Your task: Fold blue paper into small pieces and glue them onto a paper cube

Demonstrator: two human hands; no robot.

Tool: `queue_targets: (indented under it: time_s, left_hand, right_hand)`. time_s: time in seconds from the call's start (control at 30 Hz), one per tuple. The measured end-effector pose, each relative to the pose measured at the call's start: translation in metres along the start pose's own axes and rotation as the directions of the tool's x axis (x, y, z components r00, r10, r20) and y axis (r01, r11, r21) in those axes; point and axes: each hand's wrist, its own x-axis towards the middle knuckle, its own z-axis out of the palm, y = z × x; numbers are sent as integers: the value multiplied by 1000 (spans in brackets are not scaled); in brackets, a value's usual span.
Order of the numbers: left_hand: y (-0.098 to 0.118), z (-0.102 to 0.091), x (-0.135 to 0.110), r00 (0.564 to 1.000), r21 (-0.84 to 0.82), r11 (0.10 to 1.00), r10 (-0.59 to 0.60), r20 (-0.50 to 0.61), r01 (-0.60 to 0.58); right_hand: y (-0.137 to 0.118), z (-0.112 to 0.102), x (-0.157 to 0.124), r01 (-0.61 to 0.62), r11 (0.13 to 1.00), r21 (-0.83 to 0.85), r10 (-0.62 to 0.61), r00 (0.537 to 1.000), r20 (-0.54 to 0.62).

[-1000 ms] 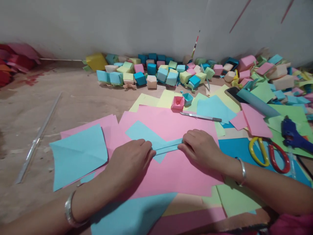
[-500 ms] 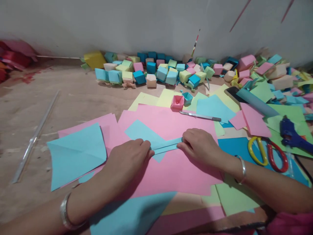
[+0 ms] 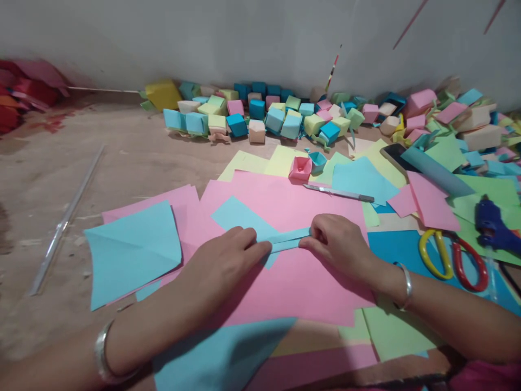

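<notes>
Left hand (image 3: 222, 260) and right hand (image 3: 336, 244) press their fingers together onto a folded blue paper strip (image 3: 290, 239), over pink paper (image 3: 293, 282); scissors (image 3: 453, 259) lie right.

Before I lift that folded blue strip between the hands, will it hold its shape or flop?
Probably floppy: the folded blue strip is thin paper spanning from left hand to right hand, so it likely sags if held at one end. It looks very light and should slide easily on the pink sheet.
</notes>
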Motion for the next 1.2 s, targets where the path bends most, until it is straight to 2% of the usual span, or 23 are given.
queue_targets:
  time_s: [0.07,0.17,0.3,0.4,0.53,0.7,0.8,0.93,1.0,1.1,1.2]
  left_hand:
    - [6,-1,2,998,-1,999,54,29,-54]
    - [12,-3,5,995,74,994,77,61,-81]
    - [14,-2,7,986,157,977,130,102,-145]
    - [14,-1,6,983,212,964,139,121,-163]
    - [16,-2,6,979,253,951,144,148,-178]
    - [19,-6,8,978,235,959,123,166,-160]
    - [18,-7,10,977,203,967,119,176,-155]
    - [17,-7,9,981,174,976,104,164,-132]
    - [17,-6,9,982,167,977,109,157,-135]
    - [17,-6,9,979,156,977,121,163,-146]
    - [18,-7,10,977,150,978,118,179,-145]
  right_hand:
    - [-1,2,-1,61,998,-19,-62,996,-57]
    - [-2,4,-4,235,966,-110,-248,960,-133]
    - [-4,5,-9,498,839,-220,-521,851,-61]
    - [-8,5,-13,576,771,-271,-602,799,-15]
    - [-15,6,-16,603,740,-297,-626,780,24]
    - [-19,6,-23,565,737,-371,-599,800,30]
    - [-19,1,-27,510,747,-426,-557,830,17]
    - [-19,-11,-28,371,771,-517,-452,892,-33]
    - [-20,-16,-28,323,774,-545,-421,905,-62]
    - [-22,-14,-29,354,756,-550,-452,891,-48]
    - [-22,-5,-32,425,709,-563,-496,868,31]
